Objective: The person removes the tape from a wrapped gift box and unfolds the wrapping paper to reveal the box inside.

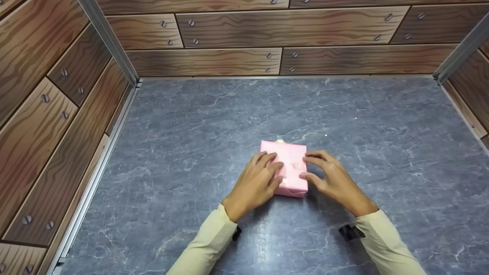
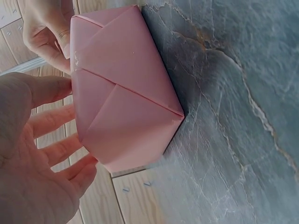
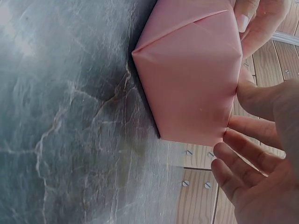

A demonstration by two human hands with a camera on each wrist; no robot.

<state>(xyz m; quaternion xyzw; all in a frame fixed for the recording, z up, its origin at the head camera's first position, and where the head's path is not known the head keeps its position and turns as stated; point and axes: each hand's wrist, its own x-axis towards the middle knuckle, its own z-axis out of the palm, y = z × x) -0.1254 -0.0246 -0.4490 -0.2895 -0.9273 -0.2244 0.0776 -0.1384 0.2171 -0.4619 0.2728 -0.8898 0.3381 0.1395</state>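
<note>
A box wrapped in pink paper (image 1: 290, 152) lies on the grey marbled table, its top face up. Folded flaps show on its near end (image 2: 126, 70) in the left wrist view. My left hand (image 1: 258, 177) rests on the left part of the top with fingers spread and lightly bent. At the right edge of the box, my right hand (image 1: 332, 179) touches the paper with its thumb and fingertips, fingers relaxed. In the right wrist view, the side face (image 3: 191, 88) is smooth and uncovered by the fingers. A small pale piece (image 1: 280, 141) peeks out at the far edge.
The marbled tabletop (image 1: 191, 126) stretches around the box. Walls with a wood-plank print (image 1: 229, 61) stand at the back and both sides, joined by metal corner rails (image 1: 114, 49). A tiny white speck (image 1: 326, 135) lies beyond the right hand.
</note>
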